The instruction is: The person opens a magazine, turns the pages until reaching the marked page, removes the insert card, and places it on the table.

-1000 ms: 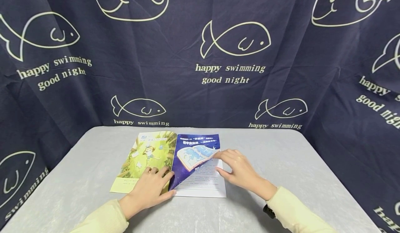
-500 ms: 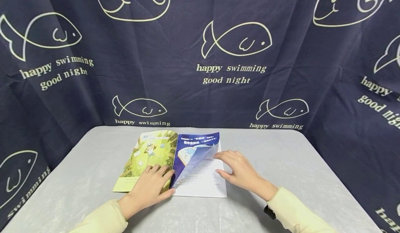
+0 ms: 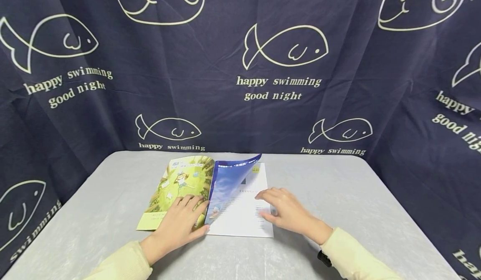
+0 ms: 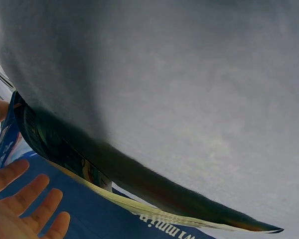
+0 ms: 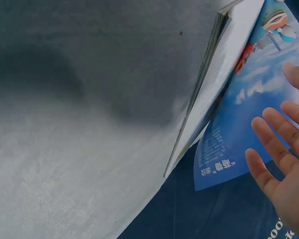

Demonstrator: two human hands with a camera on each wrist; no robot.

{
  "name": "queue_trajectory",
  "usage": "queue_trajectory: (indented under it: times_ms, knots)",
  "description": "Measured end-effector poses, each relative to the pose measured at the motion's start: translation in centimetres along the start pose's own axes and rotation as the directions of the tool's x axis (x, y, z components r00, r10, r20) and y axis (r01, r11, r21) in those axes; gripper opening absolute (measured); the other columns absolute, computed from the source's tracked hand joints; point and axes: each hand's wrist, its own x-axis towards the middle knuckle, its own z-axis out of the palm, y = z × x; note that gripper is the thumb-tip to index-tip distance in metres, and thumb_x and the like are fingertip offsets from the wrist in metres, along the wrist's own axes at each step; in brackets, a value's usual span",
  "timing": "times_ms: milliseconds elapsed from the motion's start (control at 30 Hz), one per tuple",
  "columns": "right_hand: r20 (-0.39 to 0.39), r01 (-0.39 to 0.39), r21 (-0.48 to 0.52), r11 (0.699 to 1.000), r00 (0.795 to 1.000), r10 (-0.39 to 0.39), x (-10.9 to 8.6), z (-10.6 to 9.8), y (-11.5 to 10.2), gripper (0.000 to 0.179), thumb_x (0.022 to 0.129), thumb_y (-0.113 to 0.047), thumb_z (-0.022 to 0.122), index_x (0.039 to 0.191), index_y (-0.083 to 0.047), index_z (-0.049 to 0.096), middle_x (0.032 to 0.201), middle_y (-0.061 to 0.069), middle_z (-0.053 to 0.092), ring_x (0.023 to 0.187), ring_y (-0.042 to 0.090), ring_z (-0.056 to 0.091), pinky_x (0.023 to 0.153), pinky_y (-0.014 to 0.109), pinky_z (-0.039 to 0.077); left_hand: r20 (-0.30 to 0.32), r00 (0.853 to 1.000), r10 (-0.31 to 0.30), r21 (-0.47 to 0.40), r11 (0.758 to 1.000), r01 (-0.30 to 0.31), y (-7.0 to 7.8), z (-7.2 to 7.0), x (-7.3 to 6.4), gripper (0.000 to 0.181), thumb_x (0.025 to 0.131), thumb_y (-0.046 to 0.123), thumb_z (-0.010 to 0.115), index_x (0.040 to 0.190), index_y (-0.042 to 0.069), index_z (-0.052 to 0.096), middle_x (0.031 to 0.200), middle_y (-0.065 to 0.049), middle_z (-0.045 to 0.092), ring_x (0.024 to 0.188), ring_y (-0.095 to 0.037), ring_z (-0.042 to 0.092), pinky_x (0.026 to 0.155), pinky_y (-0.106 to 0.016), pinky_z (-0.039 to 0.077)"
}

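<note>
An open magazine [image 3: 244, 223] lies on the table, with a green illustrated page [image 3: 161, 192] on its left side. My left hand [image 3: 178, 223] rests on that page near the spine, fingers extended. A blue leaf [image 3: 227, 182] rises from the spine in a curl over the white printed page to its right. Beside that leaf, my right hand [image 3: 287, 211] hovers over the white page's right edge with loosely bent fingers, holding nothing. In the right wrist view, the leaf's sky-blue underside [image 5: 269, 92] faces the spread fingers.
The grey table [image 3: 338, 196] extends around the magazine on both sides. Dark blue curtains [image 3: 218, 96] printed with fish and lettering hang behind the table and along its sides. A black band [image 3: 324, 258] shows at the right wrist.
The blue leaf has lifted and curled further toward the left, uncovering more of the white page. My right hand has lowered slightly; the left hand has stayed on its page.
</note>
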Motion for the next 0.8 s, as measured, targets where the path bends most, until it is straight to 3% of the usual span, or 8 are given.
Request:
queue_trajectory:
  times_ms: [233, 433, 800]
  knots:
    - [0.033, 0.016, -0.015, 1.0, 0.999, -0.015, -0.22, 0.52, 0.06, 0.04, 0.075, -0.034, 0.07, 0.109, -0.015, 0.06, 0.107, -0.005, 0.064, 0.099, 0.013, 0.058, 0.083, 0.031, 0.044, -0.025, 0.999, -0.029, -0.019, 0.999, 0.029, 0.05, -0.33, -0.02, 0.066, 0.071, 0.054, 0.066, 0.118, 0.009, 0.054, 0.121, -0.012, 0.054, 0.108, -0.031, 0.051, 0.087, -0.046, 0.041]
    - [0.058, 0.016, -0.021, 1.0, 0.998, -0.015, -0.4, 0.74, 0.03, 0.041, 0.074, -0.034, 0.071, 0.108, -0.015, 0.061, 0.106, -0.005, 0.064, 0.099, 0.013, 0.058, 0.082, 0.031, 0.044, -0.028, 0.997, -0.067, -0.007, 0.998, 0.067, 0.14, -0.66, -0.01, 0.083, 0.067, 0.058, 0.068, 0.127, 0.004, 0.048, 0.131, -0.014, 0.047, 0.114, -0.033, 0.047, 0.092, -0.047, 0.038]
    - [0.127, -0.035, 0.0, 0.999, 0.991, 0.035, -0.79, 0.97, -0.12, 0.043, 0.072, -0.036, 0.073, 0.108, -0.017, 0.061, 0.107, -0.006, 0.063, 0.098, 0.012, 0.058, 0.082, 0.031, 0.044, -0.104, 0.986, -0.128, 0.017, 0.991, 0.13, 0.26, -0.52, -0.03, 0.118, 0.052, 0.063, 0.074, 0.139, -0.004, 0.027, 0.144, -0.022, 0.03, 0.121, -0.039, 0.038, 0.097, -0.05, 0.034]
